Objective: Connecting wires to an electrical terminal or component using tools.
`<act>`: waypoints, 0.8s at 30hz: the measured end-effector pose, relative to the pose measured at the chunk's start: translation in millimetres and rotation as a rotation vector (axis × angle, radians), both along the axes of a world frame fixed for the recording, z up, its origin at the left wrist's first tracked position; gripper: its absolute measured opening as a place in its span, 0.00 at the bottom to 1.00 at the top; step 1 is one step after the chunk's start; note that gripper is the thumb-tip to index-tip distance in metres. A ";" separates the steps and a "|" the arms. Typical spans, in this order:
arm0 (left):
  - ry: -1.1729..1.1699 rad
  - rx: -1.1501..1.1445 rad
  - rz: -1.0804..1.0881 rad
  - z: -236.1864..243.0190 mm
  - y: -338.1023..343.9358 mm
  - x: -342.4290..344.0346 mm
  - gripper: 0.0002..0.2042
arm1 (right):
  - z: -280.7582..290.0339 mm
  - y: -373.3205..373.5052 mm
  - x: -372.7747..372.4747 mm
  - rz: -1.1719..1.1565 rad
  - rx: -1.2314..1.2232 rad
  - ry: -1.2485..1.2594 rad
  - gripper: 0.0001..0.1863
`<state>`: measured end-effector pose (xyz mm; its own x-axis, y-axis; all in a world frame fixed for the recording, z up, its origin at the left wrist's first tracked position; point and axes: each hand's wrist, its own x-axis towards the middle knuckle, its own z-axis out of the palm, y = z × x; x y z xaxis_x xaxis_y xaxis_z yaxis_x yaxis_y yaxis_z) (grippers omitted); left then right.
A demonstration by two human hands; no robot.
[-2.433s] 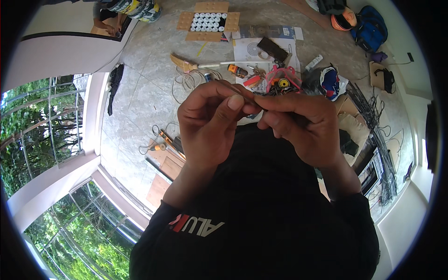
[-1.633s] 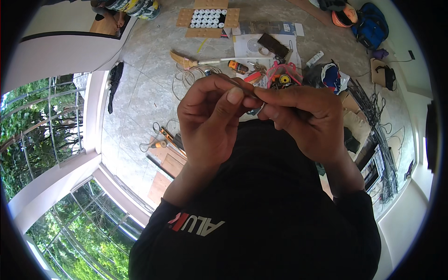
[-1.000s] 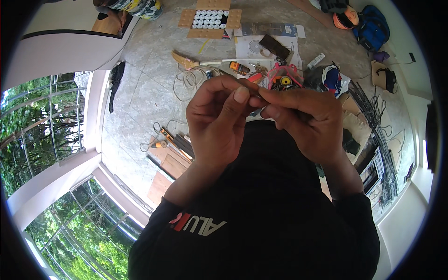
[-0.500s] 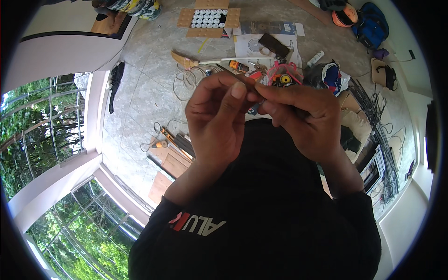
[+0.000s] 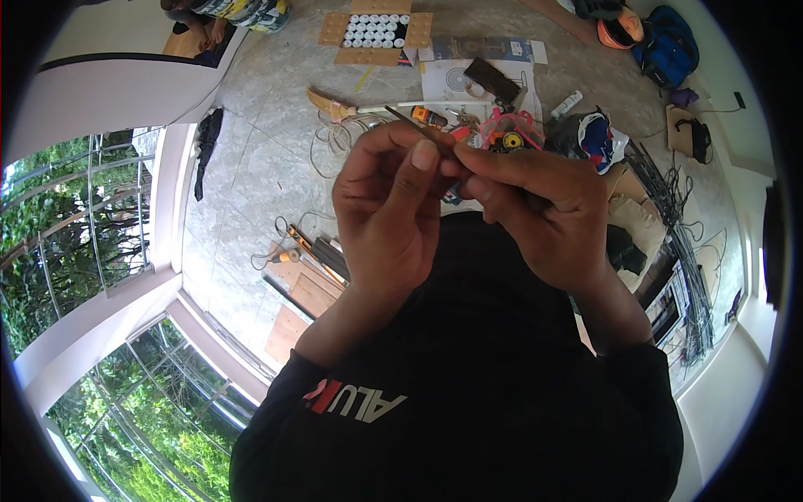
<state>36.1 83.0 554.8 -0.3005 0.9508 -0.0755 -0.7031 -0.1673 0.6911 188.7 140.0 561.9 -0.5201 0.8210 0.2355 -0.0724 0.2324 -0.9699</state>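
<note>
My left hand (image 5: 385,222) and my right hand (image 5: 552,217) meet high over my dark shirt, both closed on a thin dark strip (image 5: 406,120), whose exact kind I cannot make out. It slants up-left past my left fingertips. My right thumb and index finger pinch around its lower part, which is mostly hidden by fingers. Beyond the hands on the floor lie an orange-and-black power tool (image 5: 427,115), a pink bag of tools (image 5: 524,121) and coiled cable (image 5: 329,151).
A carton of white cylinders (image 5: 339,54), a broom (image 5: 330,107), a blue backpack (image 5: 669,46) and long wire bundles (image 5: 676,209) surround me on the tiled floor. Boards and tools (image 5: 293,326) lie at left. A person's hands (image 5: 205,38) show at top left. Barred openings (image 5: 92,209) edge the left side.
Both hands have edged upward, my left also slightly rightward. More of the thin strip now sticks out above my left fingers. The other person's hands have shifted a little.
</note>
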 end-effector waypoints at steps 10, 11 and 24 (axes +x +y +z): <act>0.041 0.015 0.016 -1.5 4.3 -6.2 0.06 | 2.5 0.6 1.1 -0.015 0.014 -0.098 0.15; 0.039 0.018 0.023 -1.5 6.2 -7.2 0.06 | 3.0 1.6 2.1 -0.015 0.025 -0.120 0.15; 0.074 0.025 0.048 -4.7 12.8 -24.7 0.04 | -2.4 4.3 8.1 -0.129 -0.103 0.048 0.12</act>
<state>11.4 95.8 550.1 -0.3495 0.9365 -0.0274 -0.6407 -0.2175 0.7363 196.8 144.4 559.5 -0.3994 0.9012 0.1686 -0.0948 0.1423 -0.9853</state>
